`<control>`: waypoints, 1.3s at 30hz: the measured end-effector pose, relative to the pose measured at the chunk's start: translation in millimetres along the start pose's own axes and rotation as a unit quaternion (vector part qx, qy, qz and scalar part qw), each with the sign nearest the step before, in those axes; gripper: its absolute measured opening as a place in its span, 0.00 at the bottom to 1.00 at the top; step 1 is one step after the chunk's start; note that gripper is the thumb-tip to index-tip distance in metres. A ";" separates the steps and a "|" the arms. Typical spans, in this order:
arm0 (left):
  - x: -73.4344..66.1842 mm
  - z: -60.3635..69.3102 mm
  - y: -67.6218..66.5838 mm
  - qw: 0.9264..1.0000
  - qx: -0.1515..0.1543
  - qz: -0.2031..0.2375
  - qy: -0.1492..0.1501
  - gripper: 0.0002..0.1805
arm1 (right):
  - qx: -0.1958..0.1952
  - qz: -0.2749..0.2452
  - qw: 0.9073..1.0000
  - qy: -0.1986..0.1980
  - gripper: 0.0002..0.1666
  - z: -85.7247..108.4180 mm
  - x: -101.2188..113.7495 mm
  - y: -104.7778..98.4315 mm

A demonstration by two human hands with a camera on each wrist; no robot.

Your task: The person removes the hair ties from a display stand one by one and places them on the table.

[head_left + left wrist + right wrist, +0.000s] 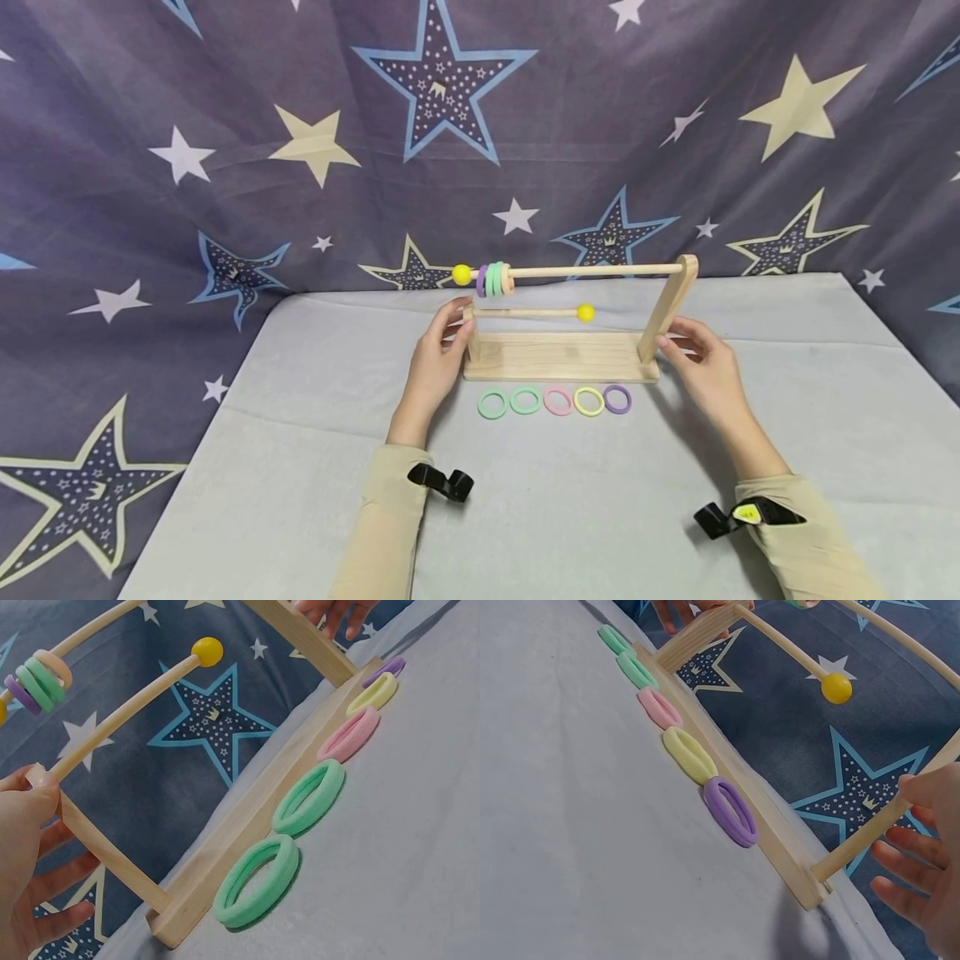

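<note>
A wooden rack [558,354] with a flat base, two uprights and two rods stands on the table. My left hand [437,358] pinches the top of its short upright [112,851] between thumb and fingers. At the other end, my right hand [705,367] holds the tall upright [667,308], thumb in front and fingers behind. Purple, green and peach hair ties [493,279] hang on the upper rod [592,271], near its yellow ball end [461,274]. The lower rod [528,312] carries only a yellow ball [585,312] at its tip.
Along the front of the base lies a row of hair ties: two green, with one green tie [492,404] leftmost, then a pink one [557,401], a yellow one [588,402] and a purple one [617,399]. Behind the grey-covered table [562,508] hangs a star-patterned cloth [600,108].
</note>
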State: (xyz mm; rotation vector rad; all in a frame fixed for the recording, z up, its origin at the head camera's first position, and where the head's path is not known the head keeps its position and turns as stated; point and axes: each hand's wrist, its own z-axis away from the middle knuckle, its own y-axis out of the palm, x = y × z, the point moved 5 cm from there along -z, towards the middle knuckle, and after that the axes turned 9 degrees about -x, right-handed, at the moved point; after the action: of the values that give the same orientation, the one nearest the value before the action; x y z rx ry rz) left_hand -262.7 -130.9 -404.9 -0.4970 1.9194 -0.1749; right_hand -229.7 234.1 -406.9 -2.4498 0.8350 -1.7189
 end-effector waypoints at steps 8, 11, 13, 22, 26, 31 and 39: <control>-3.0 0.5 0.0 1.000 0.002 0.005 -0.004 0.22 | 0.001 0.001 1.000 0.002 0.24 -3.3 -2.2 1.0; -2.8 0.5 0.4 1.000 0.001 0.004 -0.003 0.22 | 0.002 -0.004 1.000 0.006 0.24 -3.9 -2.7 2.5; -2.1 0.7 0.3 1.000 -0.002 0.002 -0.003 0.23 | 0.006 -0.009 1.000 0.010 0.24 -4.2 -3.3 4.2; -11.7 -1.3 -9.3 0.998 0.018 -0.064 0.015 0.24 | 0.014 0.003 1.000 -0.003 0.24 -7.9 -13.7 11.9; -20.0 -4.0 -17.5 0.995 -0.010 -0.091 0.032 0.22 | 0.015 -0.012 1.000 -0.009 0.24 -8.9 -14.5 13.7; -28.5 -4.5 -22.8 0.991 -0.076 -0.092 0.054 0.17 | 0.016 -0.020 1.000 -0.012 0.24 -7.6 -13.0 13.9; -51.8 1.3 -30.3 0.974 -0.191 -0.029 0.120 0.10 | 0.017 -0.021 1.000 -0.015 0.24 -8.6 -11.7 14.2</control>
State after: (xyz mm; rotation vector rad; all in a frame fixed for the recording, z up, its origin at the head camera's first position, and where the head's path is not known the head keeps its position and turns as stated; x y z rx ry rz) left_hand -237.1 -136.4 -350.8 -0.8190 2.1887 0.1066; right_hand -245.9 229.5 -418.3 -2.4824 0.7504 -1.6911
